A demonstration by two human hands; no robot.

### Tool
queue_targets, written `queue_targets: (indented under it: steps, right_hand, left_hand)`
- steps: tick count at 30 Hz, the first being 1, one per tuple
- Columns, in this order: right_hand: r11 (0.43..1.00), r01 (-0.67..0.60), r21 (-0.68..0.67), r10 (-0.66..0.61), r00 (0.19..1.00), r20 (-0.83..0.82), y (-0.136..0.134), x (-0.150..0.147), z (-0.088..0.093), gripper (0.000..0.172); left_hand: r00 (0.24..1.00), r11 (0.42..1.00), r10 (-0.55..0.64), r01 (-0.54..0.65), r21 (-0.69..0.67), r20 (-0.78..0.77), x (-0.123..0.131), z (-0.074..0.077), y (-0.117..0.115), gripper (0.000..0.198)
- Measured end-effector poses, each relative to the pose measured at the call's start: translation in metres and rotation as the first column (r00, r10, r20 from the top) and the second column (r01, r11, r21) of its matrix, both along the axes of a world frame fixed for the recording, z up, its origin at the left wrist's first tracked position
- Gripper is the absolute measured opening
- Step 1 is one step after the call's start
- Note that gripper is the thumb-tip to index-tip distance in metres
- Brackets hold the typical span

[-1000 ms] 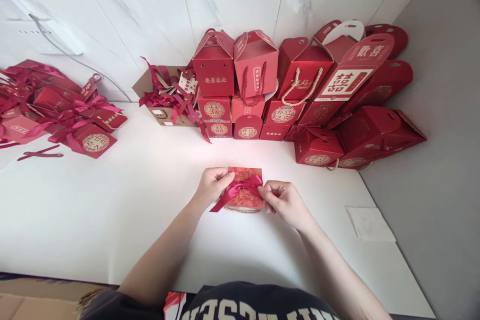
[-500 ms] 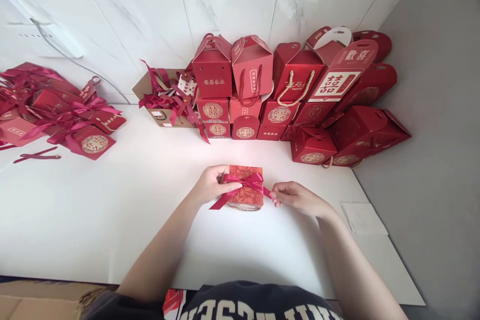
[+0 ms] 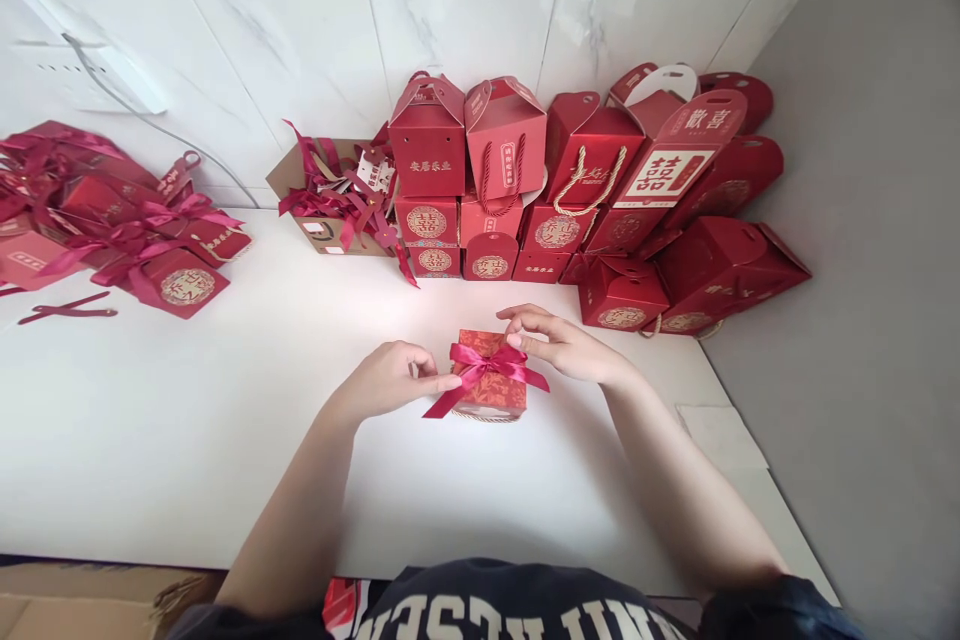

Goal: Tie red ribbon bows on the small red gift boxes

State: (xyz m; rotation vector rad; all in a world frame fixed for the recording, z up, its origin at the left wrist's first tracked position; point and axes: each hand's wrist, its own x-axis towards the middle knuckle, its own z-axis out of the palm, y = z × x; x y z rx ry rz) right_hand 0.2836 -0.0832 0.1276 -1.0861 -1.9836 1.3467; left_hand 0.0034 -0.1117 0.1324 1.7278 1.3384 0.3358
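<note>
A small red-orange patterned gift box (image 3: 499, 392) lies on the white table in front of me, with a gold cord along its near edge. A crimson ribbon bow (image 3: 489, 364) is tied across its top, its two tails spread to the left and right. On the left side, the thumb of my left hand (image 3: 386, 380) reaches the ribbon by the box edge, its fingers loosely bent and apart from the thumb. My right hand (image 3: 566, 345) hovers over the upper right corner, fingers stretched out and thumb by the bow's right loop; whether it touches is unclear.
Stacked red gift boxes (image 3: 491, 255) stand along the tiled wall, reaching to the grey partition (image 3: 862, 250). A cardboard box (image 3: 289, 175) of ribbons and tags sits left of them. Ribbon-tied boxes (image 3: 187, 285) are piled at far left, near loose ribbon strips (image 3: 67, 308).
My right hand has let go of the right ribbon tail and moved up and left to the bow. My left hand has slid back to the left, off the bow's middle.
</note>
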Motion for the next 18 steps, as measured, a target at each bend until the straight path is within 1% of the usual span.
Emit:
queue_targets:
  steps: [2, 4, 7, 11, 14, 18]
  right_hand:
    - [0.999, -0.046, -0.013, 0.046, 0.999, -0.018, 0.002, -0.003, -0.001, 0.031]
    - [0.994, -0.101, -0.035, 0.099, 0.994, -0.054, 0.003, -0.003, -0.003, 0.031]
    - [0.985, -0.159, -0.069, 0.151, 0.983, -0.101, 0.005, -0.002, -0.006, 0.033]
    - [0.983, -0.164, -0.080, 0.152, 0.979, -0.134, 0.009, -0.002, -0.011, 0.035]
    - [0.985, -0.155, -0.080, 0.141, 0.978, -0.157, 0.011, -0.004, -0.014, 0.038]
    - [0.980, -0.177, -0.088, 0.153, 0.961, -0.231, 0.012, -0.007, -0.021, 0.041]
  left_hand:
    - [0.995, 0.988, -0.095, 0.096, -0.117, 0.007, -0.004, -0.001, 0.001, 0.041]
    - [0.983, 0.951, -0.171, 0.182, -0.248, 0.065, -0.005, 0.000, 0.001, 0.039]
    - [0.970, 0.900, -0.203, 0.240, -0.364, 0.136, 0.000, 0.003, -0.001, 0.032]
    - [0.953, 0.874, -0.226, 0.290, -0.391, 0.203, 0.003, 0.003, 0.000, 0.026]
    - [0.949, 0.884, -0.251, 0.304, -0.354, 0.188, 0.002, 0.002, 0.002, 0.028]
    - [0.950, 0.899, -0.266, 0.305, -0.314, 0.162, 0.002, 0.000, 0.004, 0.033]
